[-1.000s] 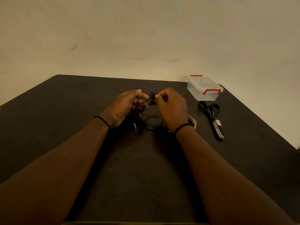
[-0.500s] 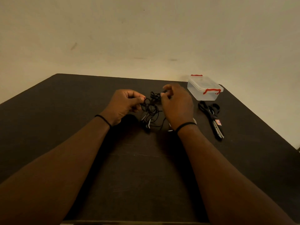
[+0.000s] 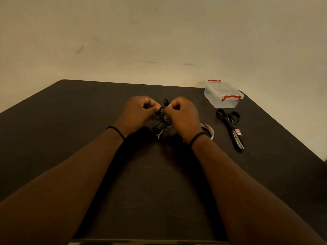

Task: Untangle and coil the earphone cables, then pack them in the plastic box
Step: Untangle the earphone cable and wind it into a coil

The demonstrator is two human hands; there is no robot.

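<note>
Both hands, left hand (image 3: 139,113) and right hand (image 3: 182,115), pinching tangled earphone cables (image 3: 163,119); lidded plastic box (image 3: 223,94) apart

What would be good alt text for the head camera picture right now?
Two bare hands, left hand and right hand, pinch a tangled black earphone cable above a dark table. A lidded clear plastic box with red clips and black scissors lie to the right.
</note>
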